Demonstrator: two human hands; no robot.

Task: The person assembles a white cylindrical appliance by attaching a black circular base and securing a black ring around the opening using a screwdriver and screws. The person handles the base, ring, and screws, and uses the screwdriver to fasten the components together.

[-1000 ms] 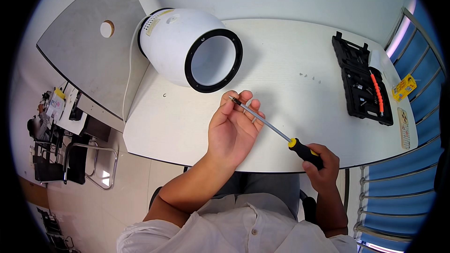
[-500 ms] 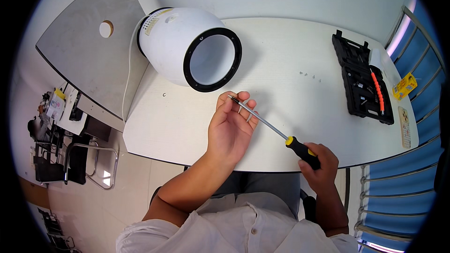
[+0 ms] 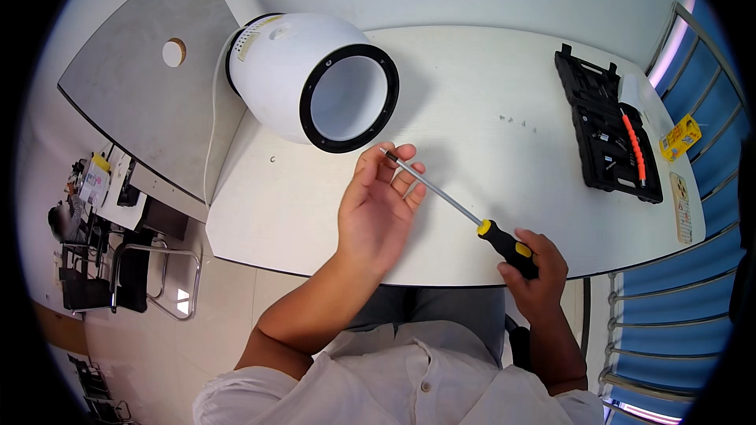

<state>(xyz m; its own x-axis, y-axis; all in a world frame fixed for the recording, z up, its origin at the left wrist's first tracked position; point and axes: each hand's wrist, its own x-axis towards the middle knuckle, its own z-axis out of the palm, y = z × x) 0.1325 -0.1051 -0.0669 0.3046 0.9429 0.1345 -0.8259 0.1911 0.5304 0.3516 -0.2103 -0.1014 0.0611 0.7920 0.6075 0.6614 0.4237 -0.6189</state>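
A long screwdriver with a grey shaft and a black-and-yellow handle slants across the table's near side. My right hand is wrapped round its handle. Palm up, my left hand has its thumb and fingertips at the screwdriver's tip, its other fingers loosely curled. Whether a small screw sits at the tip is too small to tell. Just beyond my left hand, a white rounded housing lies on its side. Its black-rimmed round opening faces me, with small holes in the rim.
At the right of the white table lies an open black tool case with an orange flexible shaft. Nearby are a yellow box and a remote control. Several small screws lie mid-table. A white cable hangs left.
My left hand and the screwdriver's tip have shifted slightly left and away from me. The right hand keeps its grip on the handle. The whole view has moved a little.
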